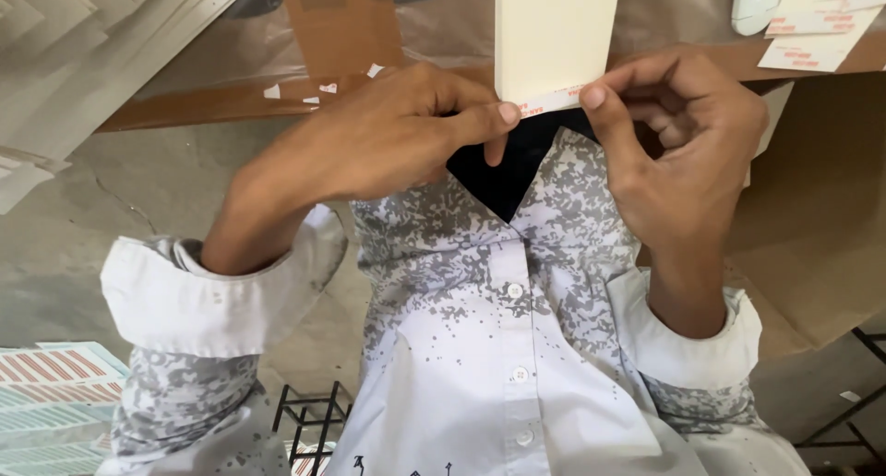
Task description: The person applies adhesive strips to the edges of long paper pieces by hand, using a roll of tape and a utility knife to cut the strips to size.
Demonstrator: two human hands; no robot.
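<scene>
A cream-coloured flat card [554,33] stands upright in front of my chest. Along its lower edge runs a white sticker strip with red print [551,101]. My left hand [388,135] pinches the card's lower left corner, thumb and forefinger on the strip's end. My right hand [683,135] pinches the strip's right end between thumb and forefinger at the card's lower right corner. Below both hands I see my white and grey patterned shirt [498,328].
A brown cardboard work surface [212,102] lies beyond the hands, with small white paper scraps [318,90] on it. Stacked pale cards [83,52] sit top left. Loose sticker strips [817,29] lie top right. Sheets of striped stickers [51,393] sit bottom left beside a black wire rack [309,416].
</scene>
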